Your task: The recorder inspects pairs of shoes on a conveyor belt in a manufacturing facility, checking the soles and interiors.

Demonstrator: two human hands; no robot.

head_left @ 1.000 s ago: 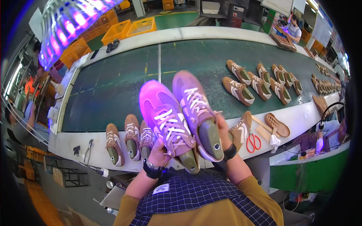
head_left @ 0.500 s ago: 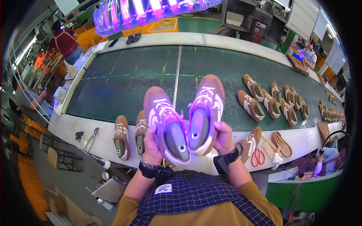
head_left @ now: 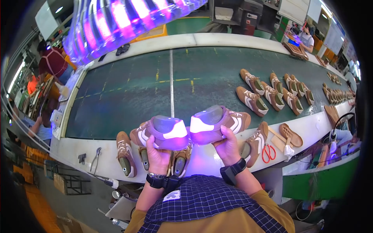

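My left hand [head_left: 158,156] is closed round a brown sneaker [head_left: 149,134] with white trim, its white heel patch turned toward me. A matching sneaker [head_left: 217,122] is gripped in my right hand [head_left: 227,144], thumb on its side. The two heels point at each other with a small gap, and purple light falls on them. Below, on the white bench edge [head_left: 206,165], stand more brown sneakers [head_left: 126,157], some partly hidden by my left hand. Another sneaker [head_left: 256,141] lies on the bench right of my right hand.
A purple-lit, plastic-wrapped lamp [head_left: 124,23] hangs at upper left. Red-handled scissors [head_left: 268,153] and a brown sole [head_left: 290,135] lie at right; pliers [head_left: 95,159] at left. Several sneakers [head_left: 274,97] stand on the green belt [head_left: 132,101]. Other people work at the far left and far right.
Both held sneakers have tipped from toes up, openings facing me, to nearly level, heels turned inward and toes outward. My head view has shifted slightly, bringing the lamp lower.
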